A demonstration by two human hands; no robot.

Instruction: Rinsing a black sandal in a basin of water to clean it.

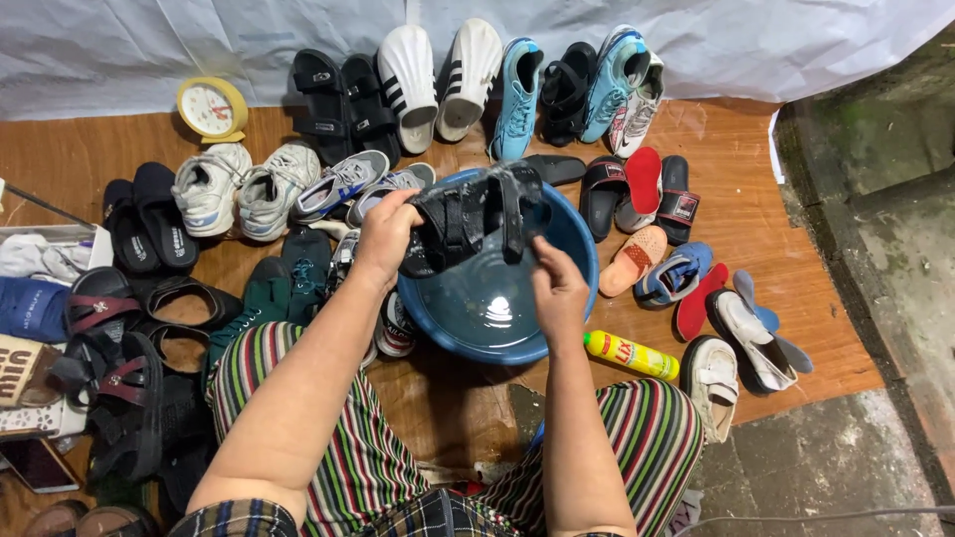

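Note:
A black strapped sandal (pixel 476 214) hangs wet over a blue basin (pixel 577 249) that holds water. My left hand (pixel 386 234) grips the sandal at its left end. My right hand (pixel 559 288) is just below the sandal's right end, fingers curled and touching its lower edge above the water. My knees in striped trousers (pixel 647 423) frame the basin from the near side.
Many shoes, sandals and slippers lie on the wooden floor around the basin. A yellow bottle (pixel 630 354) lies to the basin's right. A yellow clock (pixel 211 107) leans at the white sheet behind. A phone (pixel 38 463) and boxes are at the left edge. Concrete floor runs along the right.

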